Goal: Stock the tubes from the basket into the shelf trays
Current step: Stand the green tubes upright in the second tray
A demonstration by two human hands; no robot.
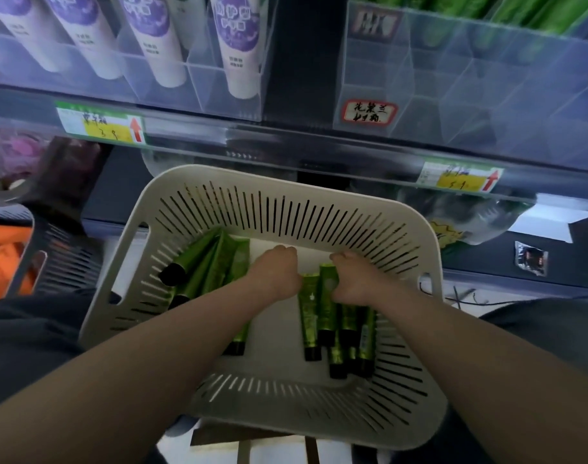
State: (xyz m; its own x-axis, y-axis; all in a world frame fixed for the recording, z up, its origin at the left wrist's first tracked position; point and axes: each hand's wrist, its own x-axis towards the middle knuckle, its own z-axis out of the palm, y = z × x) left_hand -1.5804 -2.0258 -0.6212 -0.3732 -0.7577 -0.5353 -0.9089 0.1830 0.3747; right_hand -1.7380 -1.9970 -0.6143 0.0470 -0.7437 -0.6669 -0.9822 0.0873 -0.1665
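Both hands are down in the white slotted plastic basket (286,209). My right hand (353,279) curls round the crimped ends of the green black-capped tubes (309,313) at 3 o'clock. My left hand (276,272) is curled too, over what I can't tell. A second fan of green tubes (212,259) lies at 9 o'clock. The clear plastic shelf tray (453,78) at 1 o'clock shows green only at its far edge, so I'd say plenty is left.

Basket (286,185): landmark, before the shelf.
In basket: left tube group (212,262) by its left wall; right tube group (322,316) by its right wall.
Behind basket, left: shelf tray (199,85) holding shelf tubes (239,51).
Behind basket, right: second shelf tray (486,78).
Left of basket: crate (61,259).
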